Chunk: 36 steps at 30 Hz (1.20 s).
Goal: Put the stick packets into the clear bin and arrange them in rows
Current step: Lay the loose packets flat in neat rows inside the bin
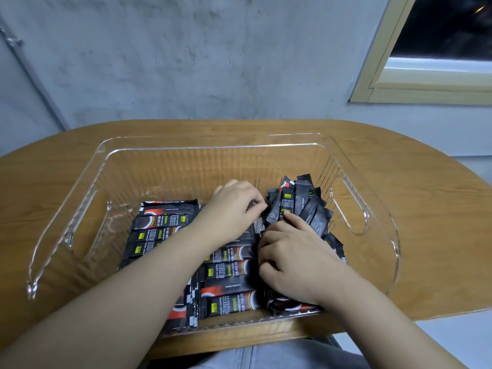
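A clear bin (87, 209) stands on the wooden table, and both my hands are inside it. Black stick packets (162, 225) lie flat in rows across the bin's left and middle floor. A loose bunch of packets (300, 206) leans upright at the right side. My left hand (234, 206) rests in the bin's middle, its fingertips pinching a packet next to that bunch. My right hand (290, 257) presses down on packets near the front right, its index finger touching the base of the leaning bunch.
The oval wooden table (426, 222) carries only the bin. A grey wall rises right behind it, with a framed window (399, 75) at the upper right. My lap shows below the table's near edge.
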Tool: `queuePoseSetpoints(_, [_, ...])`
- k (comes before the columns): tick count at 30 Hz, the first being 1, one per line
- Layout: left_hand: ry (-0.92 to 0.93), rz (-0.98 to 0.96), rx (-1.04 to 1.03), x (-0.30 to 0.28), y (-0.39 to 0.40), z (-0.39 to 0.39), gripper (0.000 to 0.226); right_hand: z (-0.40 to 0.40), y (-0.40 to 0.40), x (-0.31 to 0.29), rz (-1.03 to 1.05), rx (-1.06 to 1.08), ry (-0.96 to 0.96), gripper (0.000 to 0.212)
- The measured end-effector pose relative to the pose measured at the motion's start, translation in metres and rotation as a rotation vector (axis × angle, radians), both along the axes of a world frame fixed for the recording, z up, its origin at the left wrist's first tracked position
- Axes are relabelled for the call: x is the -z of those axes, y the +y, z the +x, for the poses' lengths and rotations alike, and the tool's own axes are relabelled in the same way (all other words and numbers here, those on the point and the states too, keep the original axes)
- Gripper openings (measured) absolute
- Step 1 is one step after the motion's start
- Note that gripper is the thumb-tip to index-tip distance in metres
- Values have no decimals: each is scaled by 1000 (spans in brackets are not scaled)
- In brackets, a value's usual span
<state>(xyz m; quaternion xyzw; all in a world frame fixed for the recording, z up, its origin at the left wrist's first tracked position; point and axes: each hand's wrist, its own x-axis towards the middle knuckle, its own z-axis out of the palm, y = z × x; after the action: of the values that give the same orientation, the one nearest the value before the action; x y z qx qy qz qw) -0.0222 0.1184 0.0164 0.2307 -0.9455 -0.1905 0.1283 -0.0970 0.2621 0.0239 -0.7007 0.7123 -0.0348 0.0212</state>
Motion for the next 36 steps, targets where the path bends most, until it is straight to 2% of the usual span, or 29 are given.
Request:
queuePoseSetpoints(4, [76,473,-54,-2,10,-7,22,0,-2,-1,13,-16,6,71])
queuePoseSetpoints(9, [164,745,-184,-17,8,-24,13,0,-1,0,21,-30,25,72])
queuePoseSetpoints(14, [-31,652,-212,-29,7,-47,30,-1,-2,1,31,-38,22,72])
queuePoseSetpoints(17, [-156,603,-242,-35,15,-60,55,-2,-3,3,28,-44,23,70])
queuePoseSetpoints(19, [-196,574,-239,-37,17,-65,59,-3,-3,4,32,-47,25,71])
queuePoseSetpoints(20, [-202,575,-231,-38,17,-67,48,-3,-3,4,33,-48,27,71])
queuePoseSetpoints(22, [-178,612,-211,-39,13,-68,40,-3,-3,3,32,-53,34,71])
queuePoseSetpoints(25, [-85,697,-205,-39,5,-66,47,-3,-2,2,39,-66,61,74])
queuePoseSetpoints(30, [175,808,-178,-51,-4,-54,5,-3,-1,-1,49,-63,55,75])
queuePoseSetpoints(33, [321,758,-185,-50,-7,-47,3,-4,-2,0,57,-47,33,77])
queuePoseSetpoints(36, [429,618,-235,-51,-14,-38,5,-4,-2,0,65,-39,37,79])
